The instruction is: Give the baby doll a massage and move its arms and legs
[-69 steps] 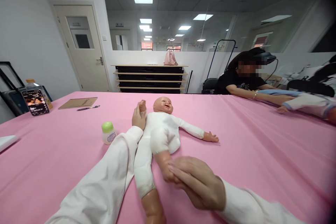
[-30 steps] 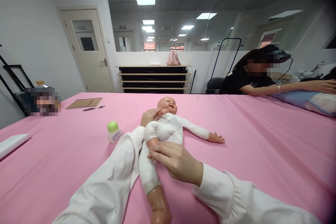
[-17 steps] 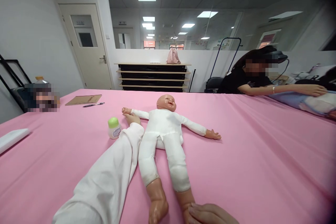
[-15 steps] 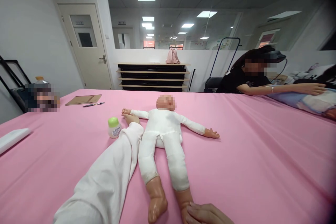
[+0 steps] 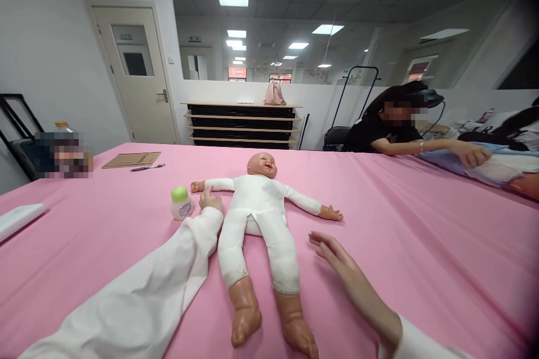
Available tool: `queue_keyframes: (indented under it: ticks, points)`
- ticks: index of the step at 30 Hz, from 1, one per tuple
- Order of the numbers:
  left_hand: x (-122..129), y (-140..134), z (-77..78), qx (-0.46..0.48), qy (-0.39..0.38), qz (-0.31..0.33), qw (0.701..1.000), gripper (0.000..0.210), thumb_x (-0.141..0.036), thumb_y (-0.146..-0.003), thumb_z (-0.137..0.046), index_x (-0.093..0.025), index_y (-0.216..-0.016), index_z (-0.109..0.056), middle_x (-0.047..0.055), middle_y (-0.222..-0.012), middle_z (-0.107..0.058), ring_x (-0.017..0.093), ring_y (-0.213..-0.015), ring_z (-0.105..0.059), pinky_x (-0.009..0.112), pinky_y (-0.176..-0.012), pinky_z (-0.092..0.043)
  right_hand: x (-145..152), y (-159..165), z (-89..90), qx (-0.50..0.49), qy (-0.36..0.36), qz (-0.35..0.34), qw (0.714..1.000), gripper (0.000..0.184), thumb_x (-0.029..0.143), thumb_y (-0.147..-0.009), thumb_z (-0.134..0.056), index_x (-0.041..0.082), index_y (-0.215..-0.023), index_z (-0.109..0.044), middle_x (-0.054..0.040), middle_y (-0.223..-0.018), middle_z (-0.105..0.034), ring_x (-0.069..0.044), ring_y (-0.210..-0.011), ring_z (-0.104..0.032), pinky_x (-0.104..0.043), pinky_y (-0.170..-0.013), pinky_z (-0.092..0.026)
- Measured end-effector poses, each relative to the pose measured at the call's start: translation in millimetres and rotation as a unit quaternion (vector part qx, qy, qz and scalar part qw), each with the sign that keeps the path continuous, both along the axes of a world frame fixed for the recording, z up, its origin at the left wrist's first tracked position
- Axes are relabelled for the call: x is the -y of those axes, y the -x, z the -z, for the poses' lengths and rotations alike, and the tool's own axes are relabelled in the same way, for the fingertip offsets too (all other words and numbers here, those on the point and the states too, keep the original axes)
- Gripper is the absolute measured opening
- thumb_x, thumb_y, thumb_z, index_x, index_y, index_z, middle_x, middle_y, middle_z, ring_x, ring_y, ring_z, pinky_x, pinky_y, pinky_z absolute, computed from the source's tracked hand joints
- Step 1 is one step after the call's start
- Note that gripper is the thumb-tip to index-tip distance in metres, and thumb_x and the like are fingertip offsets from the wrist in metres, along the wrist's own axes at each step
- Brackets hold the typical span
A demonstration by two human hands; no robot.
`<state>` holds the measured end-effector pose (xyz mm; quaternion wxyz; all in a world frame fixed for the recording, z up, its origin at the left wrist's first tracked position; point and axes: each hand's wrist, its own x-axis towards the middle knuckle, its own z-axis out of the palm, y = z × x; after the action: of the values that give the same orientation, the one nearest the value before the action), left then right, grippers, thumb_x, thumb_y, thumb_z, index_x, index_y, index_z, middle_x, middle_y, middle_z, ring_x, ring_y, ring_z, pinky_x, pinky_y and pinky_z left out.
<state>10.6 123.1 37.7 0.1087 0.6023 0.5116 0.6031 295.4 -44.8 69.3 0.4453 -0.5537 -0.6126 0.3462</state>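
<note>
A baby doll in a white cloth suit lies on its back on the pink-covered table, arms spread and brown feet toward me. Beside its wrist on the left side is my left hand, fingers slightly apart and partly hidden; whether it touches the doll's arm I cannot tell. My right hand hovers to the right of the doll's legs, below its outstretched hand, with fingers extended and nothing held. A small white jar with a green lid stands just left of my left hand.
On the pink cloth, a brown notebook and a pen lie at the back left. A white object sits at the left edge. Across on the right, a person in black reaches over a blue bundle.
My right hand has left the doll's foot and moved up and right, opening. My left hand has drawn back slightly from the doll's hand. The other person's arm has pulled inward.
</note>
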Motion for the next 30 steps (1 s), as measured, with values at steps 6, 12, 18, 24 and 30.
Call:
queue_keyframes:
  ticks: [6, 12, 18, 24, 30]
  points:
    - [104, -1, -12.0, -0.14, -0.131, 0.05, 0.98, 0.026, -0.025, -0.083, -0.034, -0.025, -0.097, -0.056, 0.008, -0.107, -0.054, 0.022, -0.101, -0.05, 0.039, -0.086, -0.041, -105, 13, 13.3, -0.311, 0.161, 0.0, 0.937, 0.03, 0.032, -0.084, -0.047, 0.01, -0.105, -0.052, -0.0175, -0.124, -0.05, -0.018, -0.114, -0.051, -0.03, -0.099, -0.04]
    - [162, -17, -15.9, -0.346, -0.259, 0.246, 0.867, 0.046, -0.046, -0.087, -0.021, -0.02, -0.084, -0.058, 0.004, -0.067, -0.051, 0.014, -0.057, -0.042, 0.031, -0.055, -0.031, -186, 36, 12.4, -0.492, 0.172, 0.126, 0.844, 0.033, 0.027, -0.092, -0.027, 0.008, -0.106, -0.05, -0.0196, -0.124, -0.048, -0.017, -0.116, -0.049, -0.029, -0.095, -0.043]
    - [162, -34, -6.5, -0.376, -0.285, 0.109, 0.875, 0.027, -0.022, -0.085, -0.041, -0.019, -0.06, -0.05, -0.001, -0.053, -0.037, 0.011, -0.052, -0.031, 0.027, -0.049, -0.019, -225, 1, 26.4, -0.583, 0.073, 0.155, 0.794, 0.034, 0.028, -0.093, -0.022, 0.023, -0.102, -0.055, -0.0058, -0.112, -0.059, -0.013, -0.102, -0.058, -0.035, -0.09, -0.048]
    - [167, -32, -7.0, -0.376, -0.212, 0.065, 0.9, 0.024, -0.025, -0.085, -0.043, -0.024, -0.068, -0.058, 0.0, -0.058, -0.046, 0.011, -0.053, -0.04, 0.025, -0.046, -0.025, -232, -44, 27.3, -0.627, 0.029, 0.168, 0.76, 0.034, 0.026, -0.093, -0.027, 0.032, -0.092, -0.061, 0.0049, -0.098, -0.063, -0.009, -0.084, -0.06, -0.039, -0.095, -0.042]
    - [172, -30, 15.2, -0.401, -0.248, 0.091, 0.877, 0.033, -0.036, -0.087, -0.04, -0.019, -0.062, -0.052, -0.001, -0.051, -0.043, 0.009, -0.046, -0.037, 0.022, -0.041, -0.027, -233, -45, 27.9, -0.627, 0.04, 0.162, 0.761, 0.04, 0.028, -0.093, -0.024, 0.03, -0.084, -0.063, 0.004, -0.086, -0.064, -0.01, -0.081, -0.059, -0.041, -0.097, -0.038]
